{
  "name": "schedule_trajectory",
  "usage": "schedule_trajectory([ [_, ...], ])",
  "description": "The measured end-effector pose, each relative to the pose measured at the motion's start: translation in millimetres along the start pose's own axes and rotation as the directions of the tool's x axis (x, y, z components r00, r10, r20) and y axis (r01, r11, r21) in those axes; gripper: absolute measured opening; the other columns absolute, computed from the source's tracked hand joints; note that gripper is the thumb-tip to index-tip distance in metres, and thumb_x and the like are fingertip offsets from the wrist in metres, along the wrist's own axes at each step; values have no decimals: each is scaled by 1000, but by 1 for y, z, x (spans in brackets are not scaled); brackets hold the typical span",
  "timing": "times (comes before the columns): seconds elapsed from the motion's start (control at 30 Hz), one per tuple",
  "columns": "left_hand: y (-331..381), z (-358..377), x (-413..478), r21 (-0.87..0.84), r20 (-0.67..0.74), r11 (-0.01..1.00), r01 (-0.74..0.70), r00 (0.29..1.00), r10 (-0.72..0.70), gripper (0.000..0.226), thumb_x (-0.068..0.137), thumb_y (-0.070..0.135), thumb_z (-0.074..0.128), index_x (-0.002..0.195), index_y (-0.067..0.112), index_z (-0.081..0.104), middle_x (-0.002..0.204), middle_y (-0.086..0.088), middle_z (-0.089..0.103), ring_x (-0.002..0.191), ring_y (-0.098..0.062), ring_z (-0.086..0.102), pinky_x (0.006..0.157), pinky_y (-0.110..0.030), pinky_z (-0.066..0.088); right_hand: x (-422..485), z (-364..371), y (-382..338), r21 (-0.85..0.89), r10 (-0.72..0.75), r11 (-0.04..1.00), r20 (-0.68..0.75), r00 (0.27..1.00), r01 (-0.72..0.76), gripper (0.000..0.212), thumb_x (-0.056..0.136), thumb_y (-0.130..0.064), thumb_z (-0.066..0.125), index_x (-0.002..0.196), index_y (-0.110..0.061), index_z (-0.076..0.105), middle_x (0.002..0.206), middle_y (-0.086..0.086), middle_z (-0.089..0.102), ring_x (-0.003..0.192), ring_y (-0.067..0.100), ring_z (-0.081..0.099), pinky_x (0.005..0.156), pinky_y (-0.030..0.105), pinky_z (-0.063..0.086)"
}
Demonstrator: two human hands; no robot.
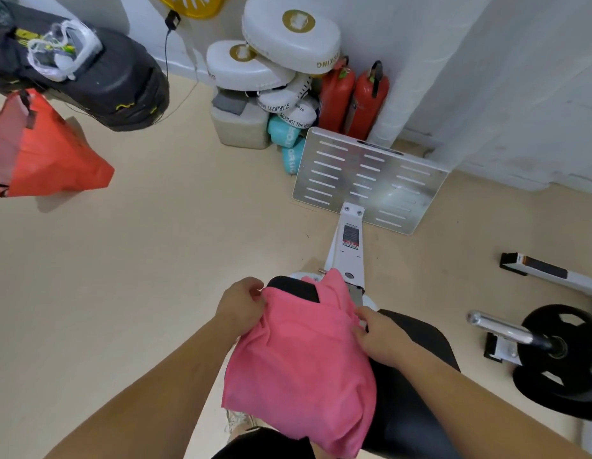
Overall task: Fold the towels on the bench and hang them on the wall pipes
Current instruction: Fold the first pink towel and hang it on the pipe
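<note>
A pink towel [304,359] lies spread over the black padded bench [417,409], hanging off its left side. My left hand [241,304] pinches the towel's far left corner. My right hand [375,337] grips the towel's right edge near the far end, fingers curled into the cloth. Both hands are at the bench's far end, close to the white frame [349,250]. No wall pipes are in view.
A metal footplate [370,180] stands beyond the bench. Red extinguishers [354,101], white pads [288,38] and teal items crowd the wall corner. A black punching bag [99,77] and an orange bag [46,154] are at left. A barbell plate [566,359] is at right.
</note>
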State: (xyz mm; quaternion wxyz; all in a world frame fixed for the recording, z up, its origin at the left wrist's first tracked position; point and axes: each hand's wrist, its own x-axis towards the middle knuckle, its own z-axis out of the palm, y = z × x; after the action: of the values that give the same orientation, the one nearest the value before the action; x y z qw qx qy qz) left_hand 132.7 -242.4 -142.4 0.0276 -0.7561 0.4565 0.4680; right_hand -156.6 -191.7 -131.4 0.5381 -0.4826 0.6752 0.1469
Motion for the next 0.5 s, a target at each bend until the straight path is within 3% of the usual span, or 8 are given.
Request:
schedule_trajectory([
  [0.13,1,-9,-3,-156,68,988,-4,998,14,44,84,5,70,126,16,63,93,2,66,84,-14,65,78,-24,54,12,2,-12,66,-46,997,77,996,41,49,104,-33,44,152,-21,42,154,3,50,137,24,50,117,36,38],
  [0.23,3,-18,-17,-189,110,982,-29,993,51,33,84,3,72,115,15,69,88,1,66,78,-11,64,71,-18,53,17,3,-23,59,-69,996,92,993,64,57,102,-36,53,154,-18,39,157,2,43,143,22,43,117,32,33],
  [0.33,10,-28,-35,-136,99,984,-114,987,127,20,84,2,67,96,16,72,86,1,70,79,-14,66,70,-21,55,12,3,-45,-106,-218,970,7,976,218,72,93,-38,66,156,-21,36,161,0,36,150,20,29,124,34,24],
  [0.4,23,-36,-51,-200,63,962,-184,978,200,23,81,2,70,95,19,70,82,4,68,72,-9,63,65,-19,52,0,2,-69,-58,-341,939,-27,940,339,76,86,-37,76,153,-27,42,159,-5,39,150,14,29,124,32,25],
  [0.43,32,-41,-60,-264,54,939,-221,968,243,28,79,1,72,99,21,69,81,1,68,70,-7,61,65,-20,51,-9,-1,-83,15,-384,923,-45,922,385,75,83,-37,80,150,-30,47,154,-9,45,146,6,35,121,25,29],
  [0.5,49,-51,-83,-365,47,886,-285,945,324,37,78,-1,73,105,22,66,85,-7,70,70,-6,62,68,-20,54,-33,-16,-106,170,-436,881,-67,897,441,61,80,-34,85,135,-31,61,131,-18,62,120,-16,51,101,4,38],
])
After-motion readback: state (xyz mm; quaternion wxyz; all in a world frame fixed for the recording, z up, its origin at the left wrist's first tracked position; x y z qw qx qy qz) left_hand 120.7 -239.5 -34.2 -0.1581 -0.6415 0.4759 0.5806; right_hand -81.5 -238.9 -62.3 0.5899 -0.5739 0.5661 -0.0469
